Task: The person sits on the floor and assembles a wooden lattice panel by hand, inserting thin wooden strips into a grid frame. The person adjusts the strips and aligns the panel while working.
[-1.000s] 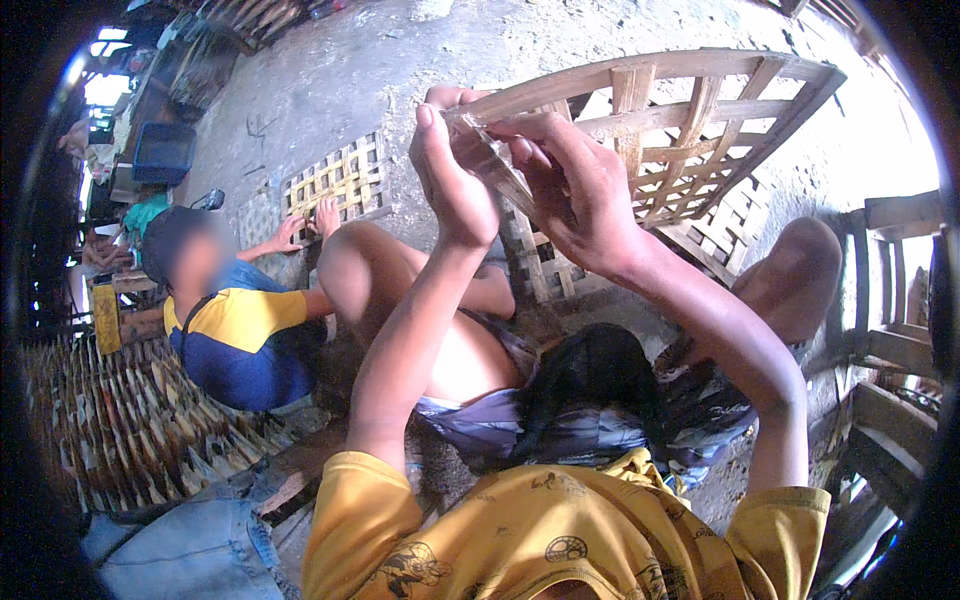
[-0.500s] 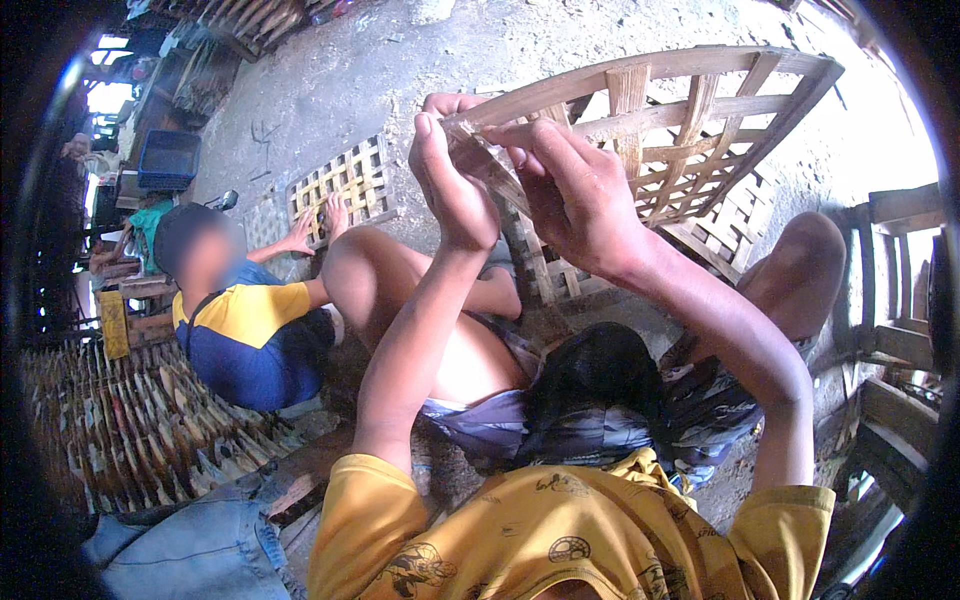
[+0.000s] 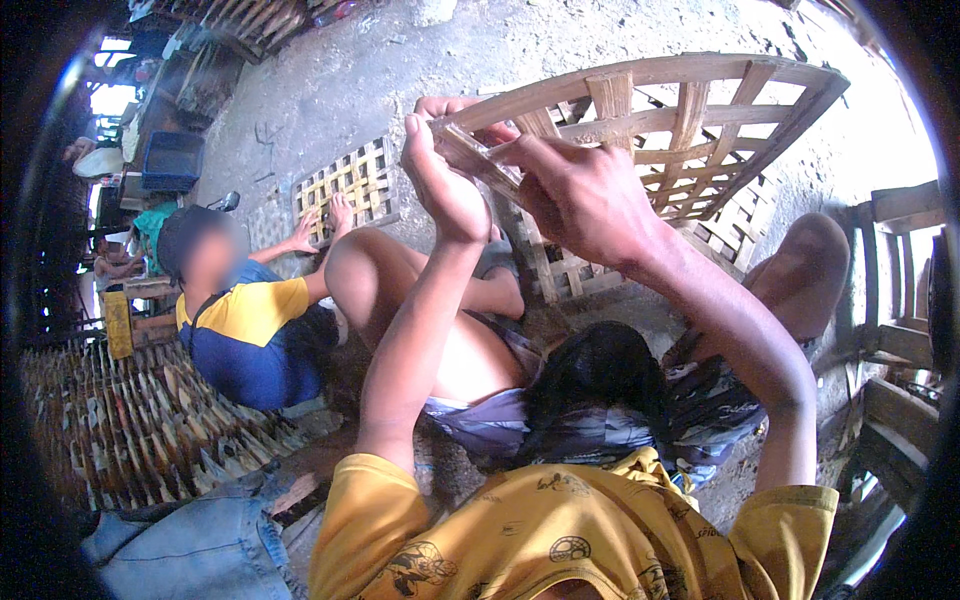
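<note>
We hold the woven panel (image 3: 690, 110) by its left corner, left hand (image 3: 447, 190) closed on it. Right hand (image 3: 590, 205), nearer mid-panel, touches the edge, pinch unclear; long axis runs rightward.

Held woven panel (image 3: 690, 112): pale tan, open crisscross lattice, darker brown along its far edge. Floor panel (image 3: 352, 185) by the co-worker: yellow-tan, checkered weave. Wearer's shirt (image 3: 500, 525): mustard yellow, scattered black line-art prints. Shorts (image 3: 480, 425): muted purple, darker patterned patches. Co-worker's shirt (image 3: 245, 365): yellow over navy. Crate (image 3: 172, 160): blue. Jeans (image 3: 190, 550): faded light blue. Slats (image 3: 150, 430): brown/tan stripes. Floor (image 3: 430, 55): mottled grey, whitish flecks.
</note>
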